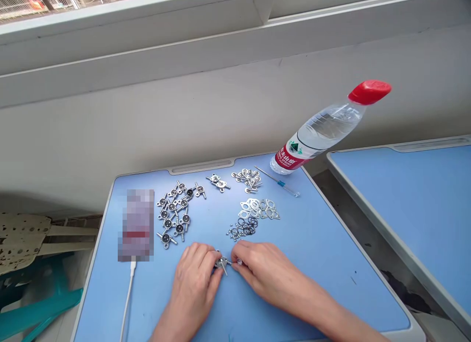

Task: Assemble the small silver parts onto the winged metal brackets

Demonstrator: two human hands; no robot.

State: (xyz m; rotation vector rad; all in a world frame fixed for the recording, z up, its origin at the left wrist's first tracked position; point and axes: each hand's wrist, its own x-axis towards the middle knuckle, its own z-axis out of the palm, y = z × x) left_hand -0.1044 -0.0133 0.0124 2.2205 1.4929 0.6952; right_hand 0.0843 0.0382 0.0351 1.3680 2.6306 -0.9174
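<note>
Blue desktop [316, 288]: parts lie spread across its far half, and both forearms reach in from its near edge.
Left hand [193, 283]: curled, with thumb and fingers pinching one side of a small metal piece [222, 262].
Right hand [265, 273]: clenched lightly, its fingertips closed on the other side of the same piece.
Piece in hand: it sits between the hands, near the middle of the desktop and below the rings, with a thin pin jutting out. Fingers hide much of it, and I cannot tell whether it touches the surface.
Done so far: a large cluster of cross-shaped pieces with dark round centres [172, 209] looks assembled. A more elaborate joined piece [218, 182] lies alone beyond the hands.
Seemingly left: a heap of silver ring-pull tabs [246, 179], a group of flat tabs [259, 209] and a pile of small dark rings [243, 228] lie loose, so much appears unfinished.
Tool: a blue-handled screwdriver [281, 183] lies untouched at the far edge.
Nearby: a water bottle [324, 128] leans by the far corner, and a pixelated phone [136, 224] lies left of the cluster, with a white cable [127, 302].
</note>
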